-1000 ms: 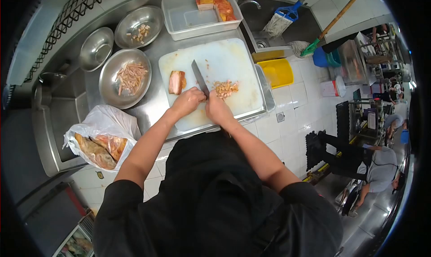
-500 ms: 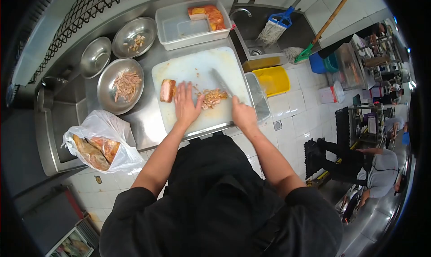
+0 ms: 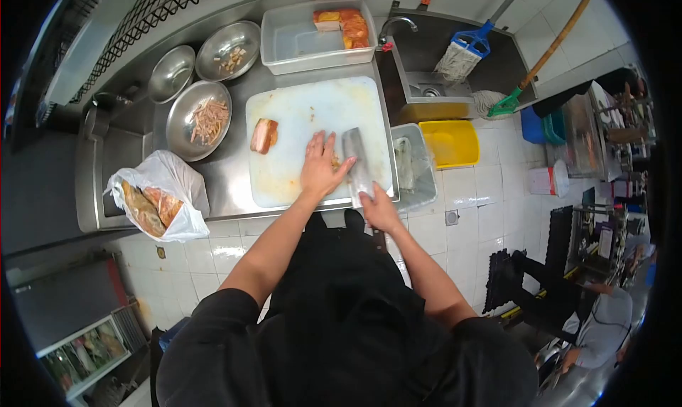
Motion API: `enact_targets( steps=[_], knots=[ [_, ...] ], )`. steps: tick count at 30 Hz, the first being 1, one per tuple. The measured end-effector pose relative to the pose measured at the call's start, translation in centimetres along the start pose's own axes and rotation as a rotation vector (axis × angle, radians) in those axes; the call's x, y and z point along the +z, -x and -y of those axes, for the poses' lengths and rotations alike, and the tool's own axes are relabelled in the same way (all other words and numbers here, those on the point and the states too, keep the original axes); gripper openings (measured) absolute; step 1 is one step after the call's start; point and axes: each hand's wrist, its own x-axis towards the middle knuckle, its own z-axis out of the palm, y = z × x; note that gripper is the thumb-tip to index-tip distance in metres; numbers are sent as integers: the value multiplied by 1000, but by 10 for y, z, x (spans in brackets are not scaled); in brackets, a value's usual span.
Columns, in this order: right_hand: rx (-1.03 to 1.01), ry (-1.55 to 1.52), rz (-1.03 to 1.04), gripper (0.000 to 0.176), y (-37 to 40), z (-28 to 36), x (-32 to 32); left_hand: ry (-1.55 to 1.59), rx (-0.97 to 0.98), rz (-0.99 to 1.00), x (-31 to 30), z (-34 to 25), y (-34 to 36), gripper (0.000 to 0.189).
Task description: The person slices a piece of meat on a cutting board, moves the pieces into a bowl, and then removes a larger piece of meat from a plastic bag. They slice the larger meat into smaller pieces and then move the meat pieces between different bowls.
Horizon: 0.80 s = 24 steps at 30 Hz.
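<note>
My right hand (image 3: 379,209) grips a cleaver (image 3: 356,158) near where its blade meets the dark handle. The broad blade lies nearly flat over the right part of the white cutting board (image 3: 291,115). My left hand (image 3: 323,171) rests palm down on the board, fingers stretched out, thumb reaching toward the blade. Between that hand and the blade a few chopped meat bits (image 3: 335,162) show; the others are hidden. A block of bacon-like meat (image 3: 263,135) sits on the board's left side, apart from both hands.
Metal bowls hold meat strips (image 3: 210,121) and diced pieces (image 3: 231,59); another bowl (image 3: 172,74) stands beside them. A plastic tub (image 3: 298,41) contains meat slabs. A white bag (image 3: 188,186) of meat lies left. Right are a clear bin (image 3: 419,183) and yellow tub (image 3: 455,144). A person (image 3: 604,318) works farther off.
My left hand has moved right, onto the chopped bits. My right hand has drawn closer to my body, and the cleaver now shows its broad side. The view has shifted slightly.
</note>
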Motion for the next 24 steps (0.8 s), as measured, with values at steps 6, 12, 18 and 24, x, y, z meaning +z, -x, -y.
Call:
enact_targets(
  steps=[6, 12, 18, 24],
  knots=[
    [-183, 58, 78, 26, -28, 9, 57, 239, -252, -298, 21, -4, -2, 40],
    [-252, -4, 156, 26, -34, 77, 56, 350, -311, -506, -13, 15, -34, 32],
    [-444, 110, 31, 32, -116, 231, 97, 297, 13, -722, -157, 80, -191, 29],
    [-458, 212, -105, 27, -137, 249, 90, 47, -298, -77, -143, 284, -305, 37]
  ],
)
